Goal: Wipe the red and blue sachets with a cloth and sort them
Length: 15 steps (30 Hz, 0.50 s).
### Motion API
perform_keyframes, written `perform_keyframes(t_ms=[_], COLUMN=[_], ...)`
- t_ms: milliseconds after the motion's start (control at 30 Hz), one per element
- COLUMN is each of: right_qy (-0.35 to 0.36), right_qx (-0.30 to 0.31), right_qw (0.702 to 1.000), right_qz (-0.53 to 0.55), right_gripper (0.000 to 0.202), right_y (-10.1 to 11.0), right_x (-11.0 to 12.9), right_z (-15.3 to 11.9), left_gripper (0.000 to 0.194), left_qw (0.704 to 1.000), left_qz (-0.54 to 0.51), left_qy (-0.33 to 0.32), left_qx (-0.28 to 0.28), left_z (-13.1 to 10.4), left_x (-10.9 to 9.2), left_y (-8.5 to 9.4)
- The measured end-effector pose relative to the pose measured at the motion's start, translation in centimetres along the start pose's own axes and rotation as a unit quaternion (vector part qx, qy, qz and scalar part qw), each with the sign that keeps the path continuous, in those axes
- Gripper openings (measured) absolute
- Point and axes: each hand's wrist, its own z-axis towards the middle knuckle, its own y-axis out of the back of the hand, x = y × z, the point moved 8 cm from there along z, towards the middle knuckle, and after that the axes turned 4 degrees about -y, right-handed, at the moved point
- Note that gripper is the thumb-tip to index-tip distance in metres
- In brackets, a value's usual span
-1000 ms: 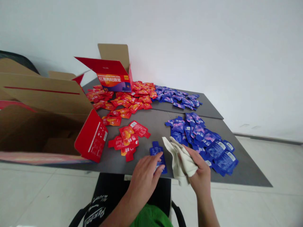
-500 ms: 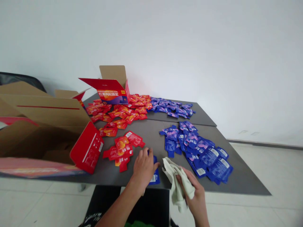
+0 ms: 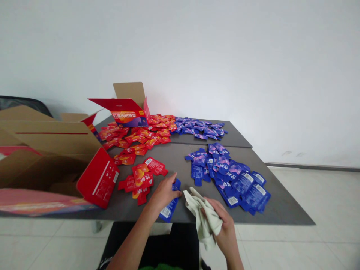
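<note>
My left hand (image 3: pixel 164 192) has its thumb and fingers around the sides of a blue sachet (image 3: pixel 170 208), tilted near the table's front edge; part of the sachet is hidden under the hand. In my right hand (image 3: pixel 224 227) is a crumpled pale green cloth (image 3: pixel 203 217), held just right of that sachet. Left of my left hand lies a small group of red sachets (image 3: pixel 143 175). A larger heap of blue sachets (image 3: pixel 235 175), some face down with white barcode labels, spreads out beyond my right hand.
A big open carton (image 3: pixel 97 178) with raised flaps takes up the left side. Farther back stands a smaller open red box (image 3: pixel 129 117). Around it lie many red sachets (image 3: pixel 160 122), with more blue sachets (image 3: pixel 199 127) beside them on the grey table (image 3: pixel 180 157).
The blue sachet under my left hand has turned to a slant and shows more of its surface. Both hands and the cloth appear slightly farther left, as the whole view has shifted.
</note>
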Motion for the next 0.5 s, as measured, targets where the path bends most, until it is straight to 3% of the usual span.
perform_keyframes(t_ms=[167,233,333,400,500], right_qy=[-0.007,-0.012,-0.022,-0.032,-0.049], right_qx=[-0.005,-0.010,-0.013,-0.019,-0.033], right_qw=[1.000,1.000,1.000,0.999,0.998], right_qz=[0.009,0.013,0.015,0.018,0.024], right_gripper=[0.027,0.026,0.025,0.025,0.027], right_y=[0.3,0.5,0.8,1.1,1.4], right_x=[-0.2,-0.4,-0.6,-0.7,-1.0], right_z=[-0.1,-0.2,-0.2,-0.3,-0.5], left_gripper=[0.016,0.012,0.011,0.014,0.014], left_qw=[0.997,0.992,0.972,0.968,0.975], left_qz=[-0.066,-0.095,-0.104,-0.059,0.015], left_qy=[-0.030,-0.071,-0.189,-0.229,-0.221], left_qx=[-0.008,-0.039,-0.091,-0.088,-0.020], left_z=[-0.7,-1.4,-3.4,-4.8,-6.8], left_x=[-3.5,-5.3,-7.4,-7.4,-5.5], left_y=[2.8,4.5,6.6,6.4,4.2])
